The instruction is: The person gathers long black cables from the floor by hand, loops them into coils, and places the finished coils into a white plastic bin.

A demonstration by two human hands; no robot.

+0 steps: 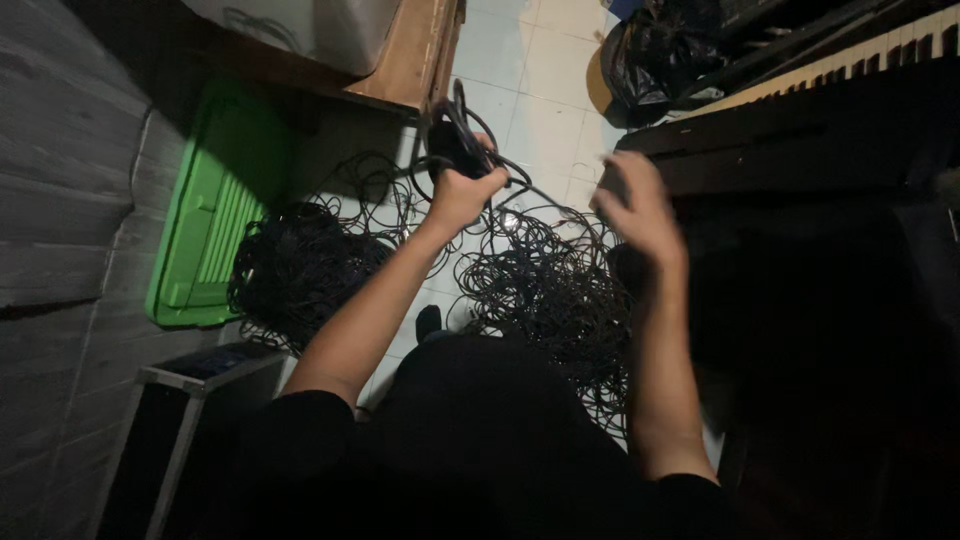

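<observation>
My left hand (462, 190) is raised over the floor and grips a bunch of looped black cable (452, 140). Strands from that bunch trail down toward a tangled heap of black cables (545, 290) on the tiled floor. A second, denser heap of black cable (300, 262) lies to the left. My right hand (640, 210) is blurred, fingers spread, and hovers to the right of the held cable with nothing clearly in it. My dark-clothed lap fills the lower middle of the view.
A green plastic lid (215, 215) lies at the left beside a grey wall. A wooden shelf (415, 55) with a white bin is above. A piano keyboard (850, 55) runs along the upper right, a black bag (650, 55) behind it. A dark case (205, 365) stands lower left.
</observation>
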